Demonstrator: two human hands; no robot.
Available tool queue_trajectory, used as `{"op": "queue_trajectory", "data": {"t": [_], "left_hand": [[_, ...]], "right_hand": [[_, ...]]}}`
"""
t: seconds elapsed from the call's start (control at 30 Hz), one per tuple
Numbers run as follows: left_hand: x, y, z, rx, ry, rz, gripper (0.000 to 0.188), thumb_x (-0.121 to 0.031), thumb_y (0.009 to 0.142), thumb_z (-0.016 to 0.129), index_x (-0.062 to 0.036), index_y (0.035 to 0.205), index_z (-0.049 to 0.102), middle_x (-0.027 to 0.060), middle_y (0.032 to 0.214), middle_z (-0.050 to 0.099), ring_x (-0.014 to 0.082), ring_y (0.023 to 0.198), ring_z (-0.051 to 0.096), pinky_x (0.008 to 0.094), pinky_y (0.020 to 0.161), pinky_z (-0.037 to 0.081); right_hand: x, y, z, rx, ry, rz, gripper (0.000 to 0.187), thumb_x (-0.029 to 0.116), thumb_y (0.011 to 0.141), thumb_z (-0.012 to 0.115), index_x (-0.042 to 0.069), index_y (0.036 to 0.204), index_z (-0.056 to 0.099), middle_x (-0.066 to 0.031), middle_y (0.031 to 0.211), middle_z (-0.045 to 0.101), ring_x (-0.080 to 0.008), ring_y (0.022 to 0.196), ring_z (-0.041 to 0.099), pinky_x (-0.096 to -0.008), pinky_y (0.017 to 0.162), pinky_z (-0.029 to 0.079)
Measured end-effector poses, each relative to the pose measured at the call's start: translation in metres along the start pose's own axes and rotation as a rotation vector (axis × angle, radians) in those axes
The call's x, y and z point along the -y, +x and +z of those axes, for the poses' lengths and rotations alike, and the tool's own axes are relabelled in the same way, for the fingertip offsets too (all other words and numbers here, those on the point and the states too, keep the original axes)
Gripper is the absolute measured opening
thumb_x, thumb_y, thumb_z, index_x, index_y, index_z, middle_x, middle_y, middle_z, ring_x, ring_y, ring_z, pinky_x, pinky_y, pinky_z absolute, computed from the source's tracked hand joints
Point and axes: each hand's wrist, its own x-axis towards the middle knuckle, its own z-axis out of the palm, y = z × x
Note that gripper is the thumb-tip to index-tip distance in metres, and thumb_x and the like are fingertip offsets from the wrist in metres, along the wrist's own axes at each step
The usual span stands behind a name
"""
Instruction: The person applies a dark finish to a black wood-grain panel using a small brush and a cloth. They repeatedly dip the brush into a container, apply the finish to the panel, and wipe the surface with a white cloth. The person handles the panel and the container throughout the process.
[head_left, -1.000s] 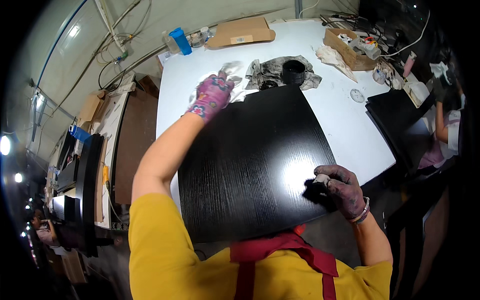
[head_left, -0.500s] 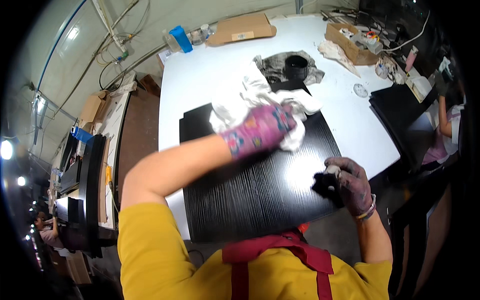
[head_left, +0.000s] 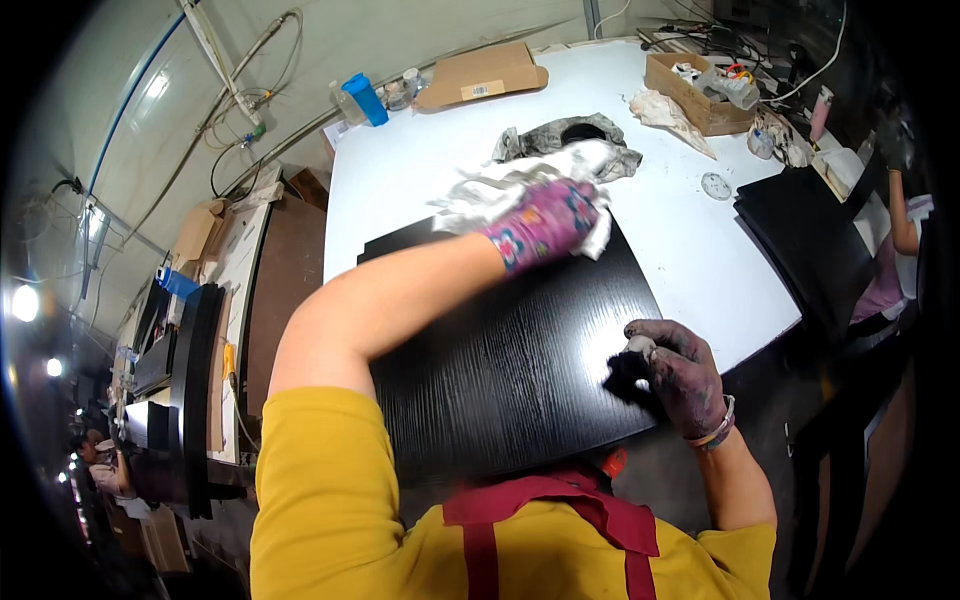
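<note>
Above mid-frame, the left hand [head_left: 550, 220] grips a white cloth [head_left: 478, 197]; lower right, the right hand [head_left: 690, 382] pinches a black pad [head_left: 627, 370] between fingers — a slip could smear the board [head_left: 510, 350].

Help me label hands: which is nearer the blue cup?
Left. The left hand is on the white cloth at the far end of the black panel, in front and right of the blue cup; the right hand is farther, by the panel's near right corner.
</note>
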Motion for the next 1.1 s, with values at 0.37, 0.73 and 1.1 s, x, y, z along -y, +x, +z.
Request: {"op": "queue_trajectory", "data": {"t": [0.37, 0.73, 1.1], "left_hand": [[-0.014, -0.001, 0.020, -0.321, -0.255, 0.223, 0.009, -0.013, 0.080, 0.063, -0.0124, 0.089, 0.066, 0.0080, 0.094, 0.063, 0.0245, 0.091, 0.065, 0.0371, 0.070, 0.056], [-0.013, -0.129, -0.060, 0.269, -0.048, -0.217, 0.028, -0.013, 0.076, 0.067, -0.0098, 0.104, 0.064, 0.0151, 0.110, 0.059, 0.0315, 0.094, 0.065, 0.0418, 0.076, 0.055], [-0.143, -0.050, -0.063, 0.182, -0.023, -0.064, 0.054, -0.023, 0.076, 0.068, -0.0138, 0.128, 0.057, 0.0176, 0.121, 0.055, 0.0287, 0.093, 0.065, 0.0389, 0.071, 0.057]], "right_hand": [[-0.001, -0.009, 0.003, -0.046, 0.137, -0.037, 0.041, 0.010, 0.082, 0.060, -0.007, 0.119, 0.059, -0.0072, 0.104, 0.065, -0.0142, 0.094, 0.060, -0.0267, 0.087, 0.047], [0.032, 0.101, -0.067, 0.113, 0.236, -0.306, 0.043, 0.032, 0.096, 0.058, 0.003, 0.127, 0.055, -0.0102, 0.118, 0.063, -0.0208, 0.107, 0.060, -0.0400, 0.093, 0.052], [0.014, 0.246, -0.055, 0.160, 0.403, -0.128, 0.019, 0.016, 0.098, 0.053, 0.005, 0.110, 0.064, -0.0088, 0.104, 0.068, -0.0242, 0.091, 0.065, -0.0406, 0.083, 0.055]]}}
